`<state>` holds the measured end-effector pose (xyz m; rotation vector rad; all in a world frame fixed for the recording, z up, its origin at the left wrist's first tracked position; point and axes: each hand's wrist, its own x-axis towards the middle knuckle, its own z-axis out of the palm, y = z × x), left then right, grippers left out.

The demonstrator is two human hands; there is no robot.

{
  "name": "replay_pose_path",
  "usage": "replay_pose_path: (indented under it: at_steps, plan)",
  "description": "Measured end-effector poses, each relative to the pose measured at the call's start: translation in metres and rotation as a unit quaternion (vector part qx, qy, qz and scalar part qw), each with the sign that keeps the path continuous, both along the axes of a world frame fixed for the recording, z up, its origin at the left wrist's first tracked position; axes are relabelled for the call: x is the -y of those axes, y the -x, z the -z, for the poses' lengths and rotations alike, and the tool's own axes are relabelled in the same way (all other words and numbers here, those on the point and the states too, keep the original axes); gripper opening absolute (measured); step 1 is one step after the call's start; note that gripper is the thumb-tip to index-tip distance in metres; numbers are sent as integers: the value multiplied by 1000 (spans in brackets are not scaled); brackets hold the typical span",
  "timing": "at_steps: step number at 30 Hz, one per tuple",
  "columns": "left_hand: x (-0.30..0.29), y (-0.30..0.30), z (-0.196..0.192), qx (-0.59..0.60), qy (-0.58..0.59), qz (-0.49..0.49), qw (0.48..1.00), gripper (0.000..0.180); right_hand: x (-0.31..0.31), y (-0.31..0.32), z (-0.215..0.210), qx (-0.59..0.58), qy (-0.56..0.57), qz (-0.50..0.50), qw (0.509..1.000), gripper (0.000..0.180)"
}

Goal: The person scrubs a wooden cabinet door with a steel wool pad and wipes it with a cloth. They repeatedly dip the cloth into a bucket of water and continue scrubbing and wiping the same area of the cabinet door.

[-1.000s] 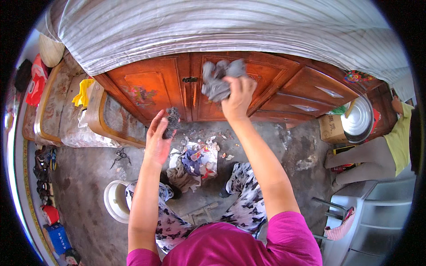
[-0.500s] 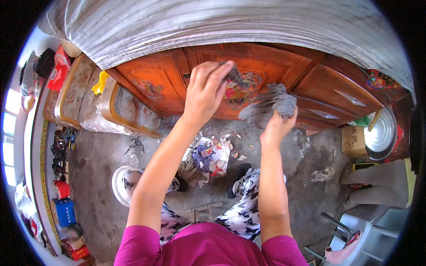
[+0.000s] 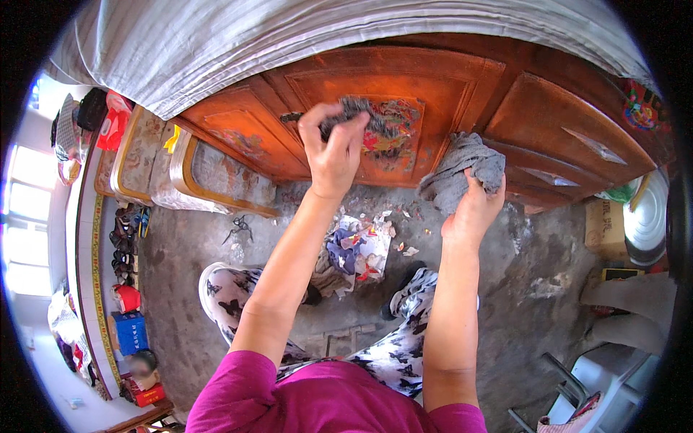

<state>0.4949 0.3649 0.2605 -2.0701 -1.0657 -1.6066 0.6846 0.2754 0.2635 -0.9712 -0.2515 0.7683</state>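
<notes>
My left hand (image 3: 336, 155) is closed on a dark grey, rough-looking wad (image 3: 351, 114), blurred so that its exact kind does not show. It is over the orange-brown cabinet door (image 3: 325, 76), at the left side of a worn floral picture (image 3: 395, 133); I cannot tell whether the wad touches the wood. In my right hand (image 3: 471, 213) is a bunched grey cloth (image 3: 462, 164), gripped in front of the cabinet's lower right part. Part of the cloth hangs loose to the left of the fingers.
Scraps and crumpled cloths lie on a white sheet (image 3: 372, 256) on the concrete floor between my feet. A pale curtain (image 3: 289, 43) covers the cabinet's top. Wood-edged upholstered seats (image 3: 224, 177) stand left; a cardboard box (image 3: 605, 227) and a metal lid (image 3: 644, 224) are right.
The view has shifted, showing more of the cabinet front. My left hand has turned, and the wad now lies more above its fingertips. The cloth in my right hand is more gathered.
</notes>
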Motion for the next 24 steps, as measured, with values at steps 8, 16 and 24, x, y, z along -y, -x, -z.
replay_pose_path:
  at_steps: [8,16,24]
  plan:
    - [-2,13,54,-123,52,-38,990,55,-6,-3,9,-47,-5,-46,998,35]
    - [-7,2,-28,-18,-5,-14,1000,48,-7,-8,17,-49,9,-34,998,36]
    - [-3,10,15,-86,28,9,996,41,-21,-18,24,-120,15,-123,985,37]
